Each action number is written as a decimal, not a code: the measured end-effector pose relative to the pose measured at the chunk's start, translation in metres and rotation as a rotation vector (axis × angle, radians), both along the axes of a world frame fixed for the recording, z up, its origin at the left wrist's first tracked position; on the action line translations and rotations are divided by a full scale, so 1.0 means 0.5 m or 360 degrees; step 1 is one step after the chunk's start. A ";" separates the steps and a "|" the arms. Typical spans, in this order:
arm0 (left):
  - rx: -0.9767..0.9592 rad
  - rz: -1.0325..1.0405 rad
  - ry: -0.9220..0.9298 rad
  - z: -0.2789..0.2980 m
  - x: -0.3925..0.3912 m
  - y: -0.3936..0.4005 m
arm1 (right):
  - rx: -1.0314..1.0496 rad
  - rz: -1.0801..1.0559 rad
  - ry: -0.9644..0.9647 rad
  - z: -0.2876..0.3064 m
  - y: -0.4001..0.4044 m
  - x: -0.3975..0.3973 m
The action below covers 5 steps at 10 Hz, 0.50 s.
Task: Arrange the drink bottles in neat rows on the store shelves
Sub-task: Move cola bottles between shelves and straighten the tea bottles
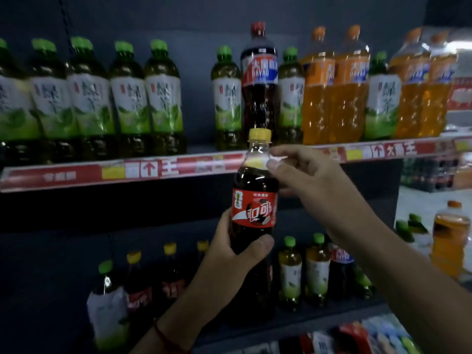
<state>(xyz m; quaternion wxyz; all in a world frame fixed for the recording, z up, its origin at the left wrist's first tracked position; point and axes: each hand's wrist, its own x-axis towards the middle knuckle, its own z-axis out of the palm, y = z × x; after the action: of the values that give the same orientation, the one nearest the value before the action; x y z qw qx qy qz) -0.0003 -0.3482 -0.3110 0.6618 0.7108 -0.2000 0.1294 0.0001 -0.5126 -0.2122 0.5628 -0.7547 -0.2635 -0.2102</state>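
Both hands (229, 249) (306, 172) hold cola bottle (252, 213) before shelf edge (158, 169).

Dim light. A dark back panel (199, 16) rises behind and above the grip; a red price strip (76, 175) runs level with it; pale floor (419, 200), perhaps tiled, lies right.

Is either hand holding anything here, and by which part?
Yes, one cola bottle, held by both. The left hand grips its lower body under the red label; the right hand pinches its neck below the yellow cap.
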 end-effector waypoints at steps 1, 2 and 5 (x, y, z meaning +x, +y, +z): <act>-0.0305 0.0076 0.0265 -0.073 0.022 -0.011 | -0.0079 0.0102 0.0267 -0.110 0.002 0.020; -0.0572 -0.0028 0.0534 -0.138 0.035 -0.018 | -0.0178 0.0207 0.0482 -0.223 0.007 0.038; -0.0437 0.0124 0.0872 -0.320 0.039 0.010 | -0.0320 0.0469 0.0869 -0.517 0.035 0.061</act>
<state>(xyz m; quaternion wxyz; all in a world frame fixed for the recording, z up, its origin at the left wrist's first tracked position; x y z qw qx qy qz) 0.0191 -0.3435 -0.4711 0.7755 0.6304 0.0325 -0.0159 0.0305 -0.4951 -0.4705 0.5596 -0.7888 -0.2287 0.1108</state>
